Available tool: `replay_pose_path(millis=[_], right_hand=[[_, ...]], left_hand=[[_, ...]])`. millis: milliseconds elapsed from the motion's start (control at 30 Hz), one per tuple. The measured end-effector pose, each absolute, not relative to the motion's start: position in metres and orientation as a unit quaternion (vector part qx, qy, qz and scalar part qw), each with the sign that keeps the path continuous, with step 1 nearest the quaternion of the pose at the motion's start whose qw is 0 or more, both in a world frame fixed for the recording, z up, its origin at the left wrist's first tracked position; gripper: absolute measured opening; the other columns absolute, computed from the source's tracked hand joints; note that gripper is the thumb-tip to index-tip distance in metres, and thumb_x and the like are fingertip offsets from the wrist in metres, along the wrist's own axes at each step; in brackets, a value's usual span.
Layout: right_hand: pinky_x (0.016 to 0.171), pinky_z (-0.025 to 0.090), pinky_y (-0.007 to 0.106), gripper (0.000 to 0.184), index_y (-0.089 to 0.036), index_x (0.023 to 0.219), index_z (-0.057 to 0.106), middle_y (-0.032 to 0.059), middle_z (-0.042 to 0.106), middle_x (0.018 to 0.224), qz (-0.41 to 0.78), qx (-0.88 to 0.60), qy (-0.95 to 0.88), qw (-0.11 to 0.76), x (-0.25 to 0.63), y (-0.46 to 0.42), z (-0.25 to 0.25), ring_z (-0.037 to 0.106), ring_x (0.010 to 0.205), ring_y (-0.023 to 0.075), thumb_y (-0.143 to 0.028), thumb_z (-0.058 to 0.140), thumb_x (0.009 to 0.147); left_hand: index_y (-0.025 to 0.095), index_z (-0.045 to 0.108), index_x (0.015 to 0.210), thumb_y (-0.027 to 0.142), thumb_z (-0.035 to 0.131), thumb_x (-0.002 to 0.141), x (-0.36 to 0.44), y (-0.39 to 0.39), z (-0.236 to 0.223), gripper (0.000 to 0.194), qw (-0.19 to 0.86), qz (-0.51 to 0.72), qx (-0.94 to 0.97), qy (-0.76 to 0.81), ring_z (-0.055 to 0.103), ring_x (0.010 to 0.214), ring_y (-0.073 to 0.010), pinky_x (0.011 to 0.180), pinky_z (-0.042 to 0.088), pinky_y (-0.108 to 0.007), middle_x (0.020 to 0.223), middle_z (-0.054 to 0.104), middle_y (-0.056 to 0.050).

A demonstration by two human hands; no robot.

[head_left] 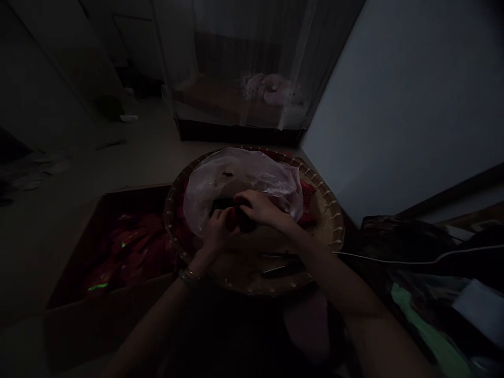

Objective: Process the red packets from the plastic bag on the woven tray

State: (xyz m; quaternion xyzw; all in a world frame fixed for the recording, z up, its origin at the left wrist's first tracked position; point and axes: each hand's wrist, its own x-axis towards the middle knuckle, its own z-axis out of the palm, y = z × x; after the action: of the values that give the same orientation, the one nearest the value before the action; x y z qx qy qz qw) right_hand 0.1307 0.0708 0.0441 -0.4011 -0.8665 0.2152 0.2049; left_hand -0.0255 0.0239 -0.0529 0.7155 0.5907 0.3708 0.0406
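In the dim head view, a round woven bamboo tray (pixel 333 210) lies before me, with a crumpled clear plastic bag (pixel 205 184) open on it. Over the bag's near side, my left hand (pixel 220 226) and my right hand (pixel 258 206) meet with fingers curled round a small dark red item (pixel 237 215). It looks like a little packet, but its kind is too dark to make out. Beneath my right forearm, scissors or a similar tool (pixel 275 269) rests on the tray. More red pieces (pixel 309 202) show beside the bag.
To the left stands a cardboard box (pixel 79 320) holding red shiny packets (pixel 134 247). A white cord (pixel 386 259) runs right from the tray past dark clutter and a green cloth (pixel 427 328). Behind are a netted bed (pixel 236 100) and a pale wall (pixel 413 105).
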Motion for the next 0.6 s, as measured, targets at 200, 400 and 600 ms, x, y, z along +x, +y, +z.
replay_pose_path(millis=[200,400,600], right_hand=[[0.076,0.049,0.027,0.047,-0.012,0.123,0.051,0.0088,0.065,0.104,0.370,-0.427,-0.800,0.201,0.141,0.074,0.025,0.062,0.087,0.0144,-0.008,0.054,0.076],[0.076,0.049,0.025,0.032,-0.013,0.099,0.065,0.0048,0.069,0.093,0.364,-0.428,-0.774,0.292,0.139,0.068,0.028,0.064,0.084,0.0144,-0.004,0.058,0.069],[0.084,0.047,0.028,0.030,-0.017,0.101,0.065,0.0035,0.068,0.099,0.338,-0.399,-0.788,0.324,0.133,0.063,0.030,0.062,0.091,0.0141,-0.007,0.052,0.076]], left_hand=[[0.018,0.054,0.114,0.023,0.066,0.065,-0.025,0.023,-0.051,0.051,0.046,0.383,0.715,0.583,0.058,0.086,-0.0220,0.073,0.047,-0.031,0.097,0.057,-0.008],[0.019,0.055,0.113,0.026,0.068,0.065,-0.024,0.022,-0.050,0.050,0.047,0.375,0.710,0.595,0.058,0.085,-0.0218,0.072,0.046,-0.031,0.097,0.058,-0.007],[0.017,0.055,0.114,0.026,0.066,0.066,-0.026,0.023,-0.053,0.050,0.057,0.373,0.715,0.589,0.058,0.082,-0.0197,0.069,0.045,-0.028,0.097,0.057,-0.008]])
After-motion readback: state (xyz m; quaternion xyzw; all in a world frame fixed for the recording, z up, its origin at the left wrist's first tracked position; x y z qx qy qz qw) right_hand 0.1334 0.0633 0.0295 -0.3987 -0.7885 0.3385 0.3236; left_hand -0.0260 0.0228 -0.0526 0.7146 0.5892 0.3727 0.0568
